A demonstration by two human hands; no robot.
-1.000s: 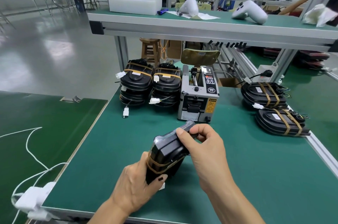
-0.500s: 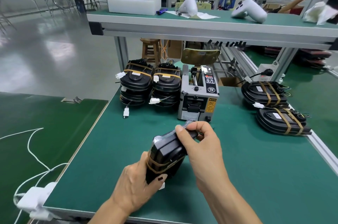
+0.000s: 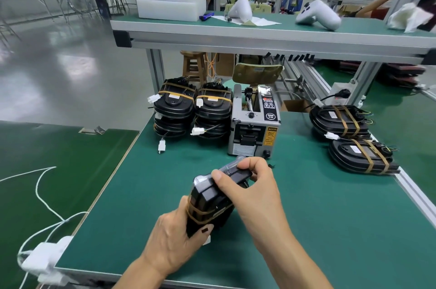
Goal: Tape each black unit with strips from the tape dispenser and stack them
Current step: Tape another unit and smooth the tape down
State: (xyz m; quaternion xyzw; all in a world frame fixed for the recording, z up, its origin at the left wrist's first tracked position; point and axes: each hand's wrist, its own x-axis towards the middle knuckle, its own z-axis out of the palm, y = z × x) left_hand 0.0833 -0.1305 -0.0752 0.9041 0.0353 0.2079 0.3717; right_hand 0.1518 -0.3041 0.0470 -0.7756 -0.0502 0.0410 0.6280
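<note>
Head view: green-matted bench (image 3: 330, 229) below shelf (image 3: 259, 36), glossy floor (image 3: 70, 64).

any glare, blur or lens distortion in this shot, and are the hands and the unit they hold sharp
Head view: wide-angle bending curves the upper shelf and table edge; window glare washes the polished floor at left; the far right edge is smeared. The left hand, right hand and the black unit they grip are sharp, as is the tape dispenser.

We observe bright, even overhead lighting. Glare patches the glossy floor (image 3: 70, 64) at left. Shadows on the desk (image 3: 330, 218) are soft. Wide-angle distortion bends the edges; the right margin is blurred.
</note>
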